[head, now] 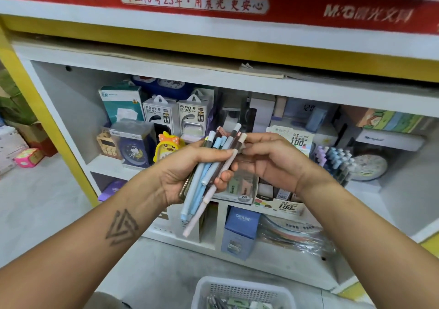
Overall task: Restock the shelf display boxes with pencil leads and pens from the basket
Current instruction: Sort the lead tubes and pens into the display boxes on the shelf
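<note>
Basket: seen nearest, on the floor below the pens, some stock left inside.
Pens: a bundle gripped by the left hand, long axis slanting up-right.
Right hand: the pens' upper tips are pinched.
Display box: placed farther, right of the pens, nearer the right hand.

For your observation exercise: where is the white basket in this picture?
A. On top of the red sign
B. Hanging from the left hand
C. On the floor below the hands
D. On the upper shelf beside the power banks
C: the white basket sits low at the bottom edge, beneath both hands, which hold the pens.
</note>
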A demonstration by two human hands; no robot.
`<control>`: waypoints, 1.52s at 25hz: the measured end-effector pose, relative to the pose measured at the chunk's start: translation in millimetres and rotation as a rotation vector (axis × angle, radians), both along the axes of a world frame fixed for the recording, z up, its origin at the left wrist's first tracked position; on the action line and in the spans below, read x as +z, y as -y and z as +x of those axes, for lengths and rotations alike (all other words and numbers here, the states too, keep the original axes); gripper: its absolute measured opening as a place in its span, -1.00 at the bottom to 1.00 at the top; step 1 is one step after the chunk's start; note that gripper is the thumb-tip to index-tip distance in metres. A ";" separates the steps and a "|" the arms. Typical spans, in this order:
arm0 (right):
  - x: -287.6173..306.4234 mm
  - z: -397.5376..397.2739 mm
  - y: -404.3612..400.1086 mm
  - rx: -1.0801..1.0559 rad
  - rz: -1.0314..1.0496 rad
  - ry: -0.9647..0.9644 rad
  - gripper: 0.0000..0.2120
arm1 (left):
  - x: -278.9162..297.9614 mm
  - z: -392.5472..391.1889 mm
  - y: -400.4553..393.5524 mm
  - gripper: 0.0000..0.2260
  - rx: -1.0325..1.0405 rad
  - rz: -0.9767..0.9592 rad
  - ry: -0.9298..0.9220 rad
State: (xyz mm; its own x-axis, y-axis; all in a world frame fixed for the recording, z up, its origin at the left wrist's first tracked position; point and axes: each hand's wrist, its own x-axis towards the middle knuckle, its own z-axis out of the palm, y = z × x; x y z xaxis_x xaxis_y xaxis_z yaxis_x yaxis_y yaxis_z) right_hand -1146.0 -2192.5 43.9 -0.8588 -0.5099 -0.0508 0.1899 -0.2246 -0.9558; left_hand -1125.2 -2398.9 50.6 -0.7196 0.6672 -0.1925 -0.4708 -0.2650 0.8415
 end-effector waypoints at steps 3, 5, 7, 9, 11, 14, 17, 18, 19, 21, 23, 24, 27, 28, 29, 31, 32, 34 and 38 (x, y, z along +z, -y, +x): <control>2.2 3.3 -18.3 -0.201 0.110 0.008 -0.74 | -1.1 -2.3 -10.3 -0.79 -0.019 0.015 0.072; 3.0 5.7 -30.3 -0.331 0.146 -0.001 -0.76 | -1.1 -3.8 -15.0 -0.79 0.003 0.030 0.130; 4.5 8.7 -42.9 -0.419 0.131 0.003 -0.78 | 1.0 -4.6 -16.9 -0.82 0.038 0.034 0.141; 6.8 12.4 -52.7 -0.442 0.113 0.010 -0.78 | 4.6 -4.5 -19.0 -0.83 0.106 0.012 0.136; 8.4 15.4 -58.3 -0.436 0.108 0.011 -0.77 | 6.6 -4.8 -24.0 -0.81 0.210 -0.022 0.142; 8.8 19.0 -58.9 -0.405 0.124 -0.023 -0.79 | 7.7 -4.6 -34.3 -0.86 0.361 -0.082 0.125; 6.6 19.8 -51.3 -0.372 0.189 -0.080 -0.81 | 7.2 -5.5 -38.3 -0.86 0.448 -0.119 0.092; 5.5 19.6 -48.3 -0.367 0.229 -0.111 -0.81 | 7.7 -6.4 -38.2 -0.86 0.466 -0.119 0.087; 4.6 19.1 -44.9 -0.357 0.292 -0.151 -0.80 | 8.3 -7.6 -37.5 -0.87 0.476 -0.115 0.082; 2.4 17.8 -37.7 -0.287 0.457 -0.233 -0.68 | 9.9 -9.7 -35.3 -0.87 0.476 -0.098 0.076; -0.2 17.2 -29.1 -0.158 0.531 -0.243 -0.47 | 10.6 -11.2 -33.0 -0.84 0.468 -0.080 0.072; -1.1 16.2 -25.2 -0.116 0.517 -0.227 -0.38 | 11.2 -11.9 -31.6 -0.84 0.467 -0.073 0.070; 0.2 10.0 -18.2 -0.147 0.411 -0.232 -0.38 | 12.4 -15.4 -23.1 -0.85 0.494 -0.068 0.079; 0.4 7.4 -16.3 -0.179 0.378 -0.238 -0.43 | 12.4 -17.0 -18.2 -0.86 0.509 -0.066 0.095; 0.5 4.7 -14.2 -0.215 0.352 -0.237 -0.50 | 12.2 -18.3 -13.5 -0.87 0.522 -0.061 0.115; -0.5 -1.1 -9.7 -0.300 0.322 -0.230 -0.66 | 11.0 -19.6 -6.2 -0.88 0.526 -0.059 0.145; -1.5 -4.6 -7.6 -0.344 0.322 -0.232 -0.72 | 10.2 -19.5 -3.6 -0.88 0.522 -0.062 0.153; -2.8 -11.2 -4.4 -0.400 0.354 -0.250 -0.80 | 7.6 -19.3 0.8 -0.81 0.517 -0.070 0.156; -7.8 -20.4 1.6 -0.458 0.523 -0.389 -0.85 | 1.4 -22.4 11.5 -0.68 0.523 -0.092 0.171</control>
State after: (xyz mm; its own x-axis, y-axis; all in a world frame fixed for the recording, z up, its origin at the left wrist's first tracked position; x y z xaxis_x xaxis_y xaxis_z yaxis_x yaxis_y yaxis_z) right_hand -1166.4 -2194.1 36.0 -0.9824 -0.0948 0.1609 -0.1822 0.2961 -0.9376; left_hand -1147.6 -2410.3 52.0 -0.9038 0.2043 -0.3761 -0.4280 -0.4294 0.7952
